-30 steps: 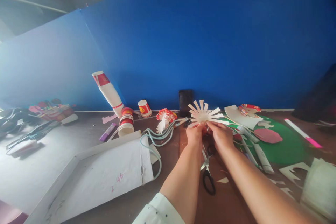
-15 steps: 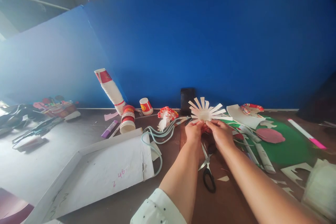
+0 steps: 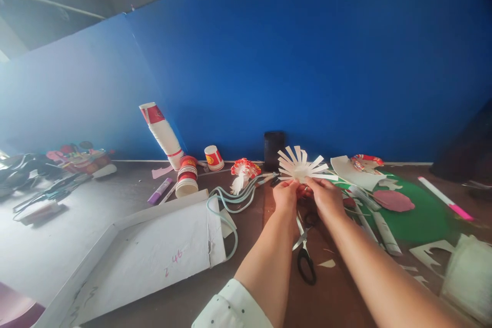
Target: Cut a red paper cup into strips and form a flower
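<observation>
A white paper cup cut into strips (image 3: 302, 170) fans out like a flower above the brown table (image 3: 307, 297). My left hand (image 3: 285, 196) pinches its lower edge from the left. On the right, my right hand (image 3: 325, 196) grips the same cut cup with thumb and fingers, close beside the left. Beneath my hands lie open scissors (image 3: 305, 261) with black handles, partly hidden by the right hand. Left of the cut cup, a red and white fringed paper piece (image 3: 244, 171) rests near a pale blue looped cable (image 3: 238, 202).
A leaning stack of paper cups (image 3: 165, 136) and a single red cup (image 3: 213, 158) stand by the blue wall. A white box lid (image 3: 154, 251) lies left. Green paper (image 3: 426, 215), a pink marker (image 3: 446, 198) and paper scraps are right. A black object (image 3: 273, 148) stands behind.
The strips of the cut cup have tilted slightly lower and shifted a little right in view. Both hands still hold it, and the camera view has moved slightly.
</observation>
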`<action>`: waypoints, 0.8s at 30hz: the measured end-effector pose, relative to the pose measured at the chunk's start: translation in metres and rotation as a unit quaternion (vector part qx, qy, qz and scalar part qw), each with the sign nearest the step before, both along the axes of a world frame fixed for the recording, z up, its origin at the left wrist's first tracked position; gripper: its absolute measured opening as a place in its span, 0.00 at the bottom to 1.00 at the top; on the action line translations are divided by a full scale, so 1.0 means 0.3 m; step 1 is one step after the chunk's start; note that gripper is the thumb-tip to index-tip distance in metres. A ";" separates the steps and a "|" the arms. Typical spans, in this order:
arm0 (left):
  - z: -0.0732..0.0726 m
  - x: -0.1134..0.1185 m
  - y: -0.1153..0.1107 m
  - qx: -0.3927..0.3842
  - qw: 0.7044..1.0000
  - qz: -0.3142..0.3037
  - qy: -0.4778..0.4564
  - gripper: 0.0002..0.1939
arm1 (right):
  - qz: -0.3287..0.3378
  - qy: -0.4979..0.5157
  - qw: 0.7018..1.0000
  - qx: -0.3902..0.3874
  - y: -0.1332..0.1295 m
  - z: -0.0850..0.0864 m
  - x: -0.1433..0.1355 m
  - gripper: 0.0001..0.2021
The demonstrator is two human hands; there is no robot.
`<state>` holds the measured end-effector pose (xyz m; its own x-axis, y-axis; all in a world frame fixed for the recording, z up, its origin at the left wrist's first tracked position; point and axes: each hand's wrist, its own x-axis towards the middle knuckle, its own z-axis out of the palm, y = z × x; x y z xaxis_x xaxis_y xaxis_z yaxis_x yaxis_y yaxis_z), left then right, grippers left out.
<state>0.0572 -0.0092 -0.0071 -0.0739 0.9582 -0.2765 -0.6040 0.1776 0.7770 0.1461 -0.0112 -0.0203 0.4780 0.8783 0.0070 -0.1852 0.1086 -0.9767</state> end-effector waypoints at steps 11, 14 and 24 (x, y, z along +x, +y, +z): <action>0.003 -0.010 -0.009 0.018 1.000 0.004 0.003 0.08 | 0.034 -0.009 0.999 0.010 -0.017 0.008 -0.008 0.15; -0.001 -0.010 -0.008 0.025 1.000 -0.004 0.002 0.09 | 0.029 -0.033 0.999 0.008 -0.020 0.010 -0.004 0.14; -0.022 0.004 0.006 0.024 0.998 -0.055 0.026 0.12 | 0.011 -0.024 1.000 -0.008 -0.015 0.007 -0.009 0.11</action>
<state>0.0584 -0.0073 -0.0137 0.0193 0.9732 -0.2292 -0.5412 0.2029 0.8160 0.1434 -0.0158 -0.0183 0.4574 0.8891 0.0161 -0.1405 0.0902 -0.9860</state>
